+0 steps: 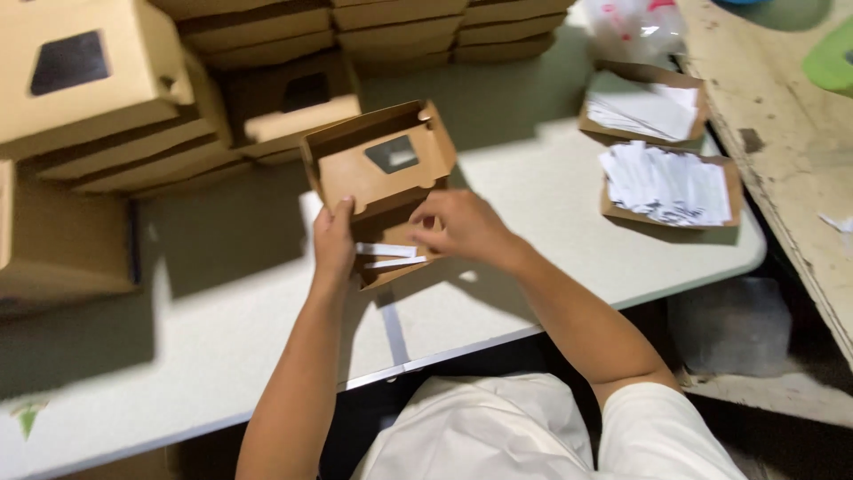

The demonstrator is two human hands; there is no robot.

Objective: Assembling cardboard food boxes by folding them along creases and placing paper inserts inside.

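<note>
White table (551, 204) — open cardboard box (378, 169) between left hand (333, 240), right hand (462, 227) fingers

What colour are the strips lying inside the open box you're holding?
White: the paper strips lie in the brown cardboard box, between left hand and right hand. Head view.

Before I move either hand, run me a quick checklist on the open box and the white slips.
1. Open cardboard box steadied: ok, left hand grips its front edge.
2. Lid up, window flap clear of the opening: ok.
3. White slips inside the box: ok, two show.
4. Right hand free of slips: cannot tell, fingers curl into the box.
5. Slip trays in reach to the right: ok, both filled.
6. Table room around the box: ok.
</note>
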